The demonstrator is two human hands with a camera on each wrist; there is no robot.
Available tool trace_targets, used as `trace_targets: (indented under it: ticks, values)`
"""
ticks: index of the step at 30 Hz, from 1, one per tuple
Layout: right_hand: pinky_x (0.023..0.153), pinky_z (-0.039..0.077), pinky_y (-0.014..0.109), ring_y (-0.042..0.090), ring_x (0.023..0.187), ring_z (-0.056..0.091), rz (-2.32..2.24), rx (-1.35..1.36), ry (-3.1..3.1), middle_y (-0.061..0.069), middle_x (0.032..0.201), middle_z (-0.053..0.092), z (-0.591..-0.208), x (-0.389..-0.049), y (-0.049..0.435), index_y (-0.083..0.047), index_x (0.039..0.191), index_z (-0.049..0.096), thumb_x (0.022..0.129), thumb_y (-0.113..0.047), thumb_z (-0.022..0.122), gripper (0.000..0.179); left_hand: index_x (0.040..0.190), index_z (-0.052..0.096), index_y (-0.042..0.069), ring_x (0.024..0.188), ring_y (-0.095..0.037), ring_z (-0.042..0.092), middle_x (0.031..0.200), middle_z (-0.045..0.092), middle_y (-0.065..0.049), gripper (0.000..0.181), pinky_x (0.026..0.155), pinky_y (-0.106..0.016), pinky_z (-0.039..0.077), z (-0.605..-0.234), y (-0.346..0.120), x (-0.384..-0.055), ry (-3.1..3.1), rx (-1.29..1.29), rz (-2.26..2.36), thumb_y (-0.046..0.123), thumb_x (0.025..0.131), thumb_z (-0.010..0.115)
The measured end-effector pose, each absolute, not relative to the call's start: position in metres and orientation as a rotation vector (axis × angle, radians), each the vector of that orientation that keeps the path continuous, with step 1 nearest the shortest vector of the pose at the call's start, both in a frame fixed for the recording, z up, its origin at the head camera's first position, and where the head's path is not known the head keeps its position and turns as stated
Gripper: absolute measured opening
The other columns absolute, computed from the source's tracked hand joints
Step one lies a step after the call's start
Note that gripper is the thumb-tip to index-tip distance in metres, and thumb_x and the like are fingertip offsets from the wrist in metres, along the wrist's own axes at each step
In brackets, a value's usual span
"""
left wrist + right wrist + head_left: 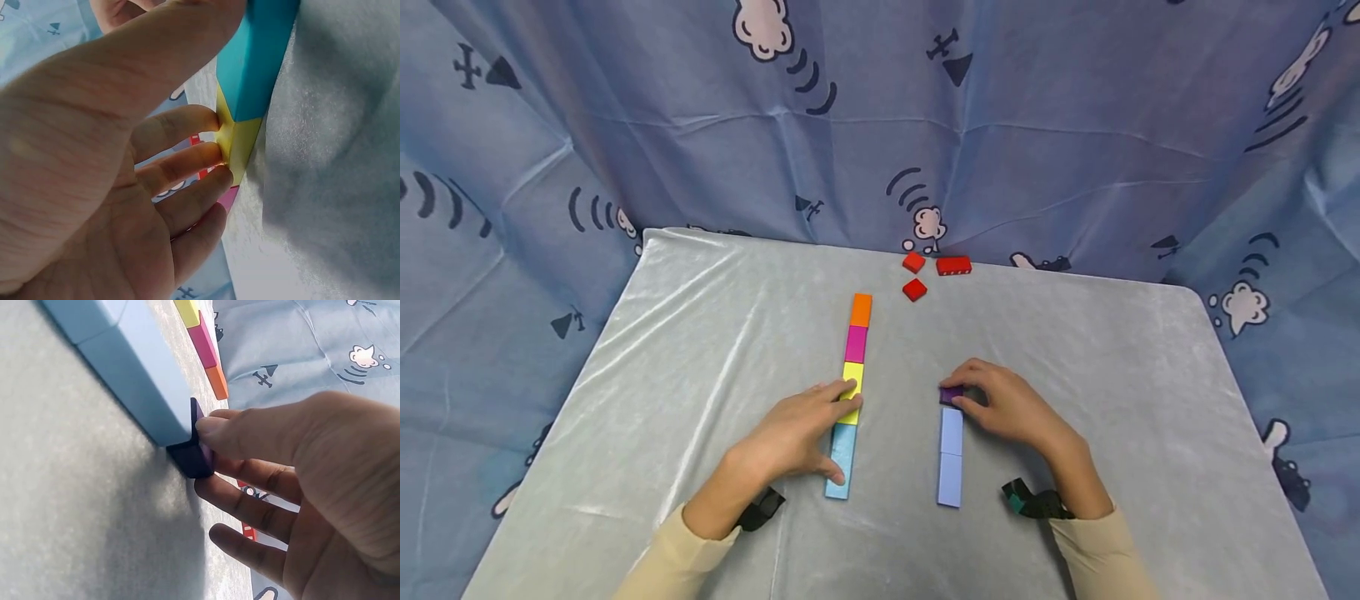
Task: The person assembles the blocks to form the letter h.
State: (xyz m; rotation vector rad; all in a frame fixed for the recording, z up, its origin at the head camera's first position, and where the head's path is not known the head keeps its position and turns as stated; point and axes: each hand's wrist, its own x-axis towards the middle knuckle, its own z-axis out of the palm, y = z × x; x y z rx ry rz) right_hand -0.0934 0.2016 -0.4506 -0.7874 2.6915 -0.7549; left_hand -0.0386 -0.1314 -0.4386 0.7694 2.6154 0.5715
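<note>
Pinching the purple block [951,397] with the right hand [1003,404], right of centre; touching yellow [853,372] and turquoise blocks [843,450] with the loosely spread left hand [792,429], left of centre.

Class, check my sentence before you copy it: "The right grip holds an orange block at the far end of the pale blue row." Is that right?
Not quite: the block's colour is wrong. The right wrist view shows that the right grip holds a dark purple block, not an orange one, at the far end of the pale blue row.
</note>
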Motion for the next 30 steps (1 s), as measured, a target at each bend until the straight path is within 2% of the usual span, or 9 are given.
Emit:
trace_targets:
  ticks: [7, 30]
  values:
    - [0.098, 0.060, 0.049, 0.019, 0.109, 0.069, -0.742, -0.785, 2.685, 0.000, 0.117, 0.075, -0.4481, -0.0939, 0.1996, -0.013, 0.122, 0.079, 0.097, -0.008, 0.075, 0.026, 0.152, 0.058, 0.007, 0.146, -0.034, 0.055, 0.163, 0.049, -0.013, 0.100, 0.125, -0.047, 0.044, -0.4391, -0.1329, -0.0383, 2.622, 0.776, 0.570, 0.037, 0.067, 0.101]
    - [0.097, 0.060, 0.050, 0.018, 0.109, 0.070, -0.740, -0.796, 2.675, -0.003, 0.114, 0.076, -0.4468, -0.0902, 0.2000, -0.015, 0.119, 0.081, 0.096, -0.006, 0.075, 0.025, 0.153, 0.056, 0.008, 0.151, -0.031, 0.050, 0.165, 0.047, -0.013, 0.101, 0.127, -0.045, 0.041, -0.4375, -0.1329, -0.0386, 2.620, 0.791, 0.551, 0.039, 0.067, 0.100]
